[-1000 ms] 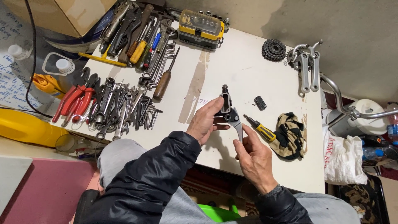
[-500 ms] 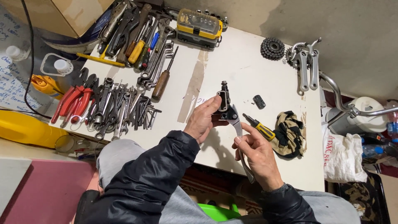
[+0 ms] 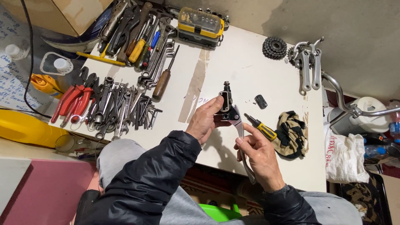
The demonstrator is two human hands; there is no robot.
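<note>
My left hand (image 3: pixel 207 119) grips the black body of a brake lever assembly (image 3: pixel 227 104), held upright above the white table (image 3: pixel 258 66). My right hand (image 3: pixel 258 152) holds the assembly's silver lever blade (image 3: pixel 240 127), which runs down past my palm. A yellow-handled screwdriver (image 3: pixel 260 127) lies on the table just right of my hands. A small black part (image 3: pixel 261 101) rests beyond it.
Pliers, wrenches and hex keys (image 3: pixel 112 106) are spread at the left. More tools (image 3: pixel 141 33) and a yellow bit case (image 3: pixel 201 23) lie at the back. A cassette sprocket (image 3: pixel 274 47), crank arms (image 3: pixel 308 66) and a camouflage rag (image 3: pixel 292 133) sit right.
My right hand has shifted from the lever's pivot down along the silver blade. The left hand keeps the black body in about the same place.
</note>
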